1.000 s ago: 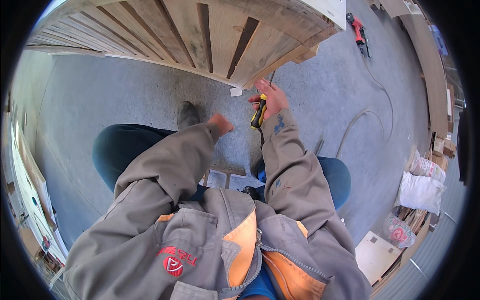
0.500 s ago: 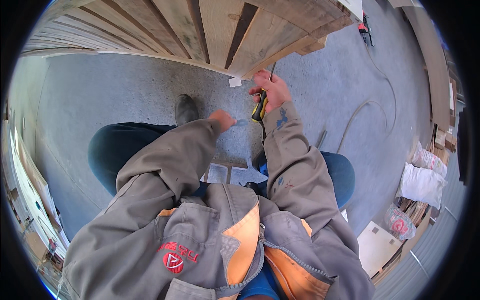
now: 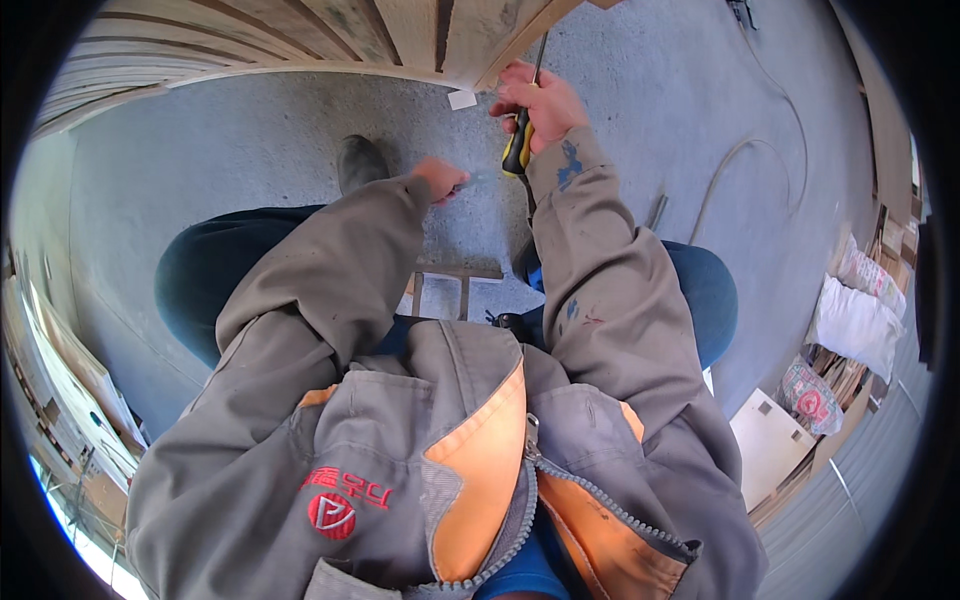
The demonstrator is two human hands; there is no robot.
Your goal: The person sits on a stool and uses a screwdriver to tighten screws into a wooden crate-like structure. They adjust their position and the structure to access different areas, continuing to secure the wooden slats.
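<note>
Our right hand [image 3: 536, 105] curls round a black-and-yellow-handled metal screwdriver [image 3: 517, 146] just beside the brown slatted wooden crate [image 3: 410, 35]; a firm grip should keep it steady. Our left hand [image 3: 438, 179] looks half-curled; whether it pinches anything, we cannot tell.

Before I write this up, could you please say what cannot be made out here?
In the head view:
- Slatted wooden structure: cut off by the top edge.
- Inside of the left hand: turned away from the camera.
- Screwdriver: partly covered by the right hand.
</note>
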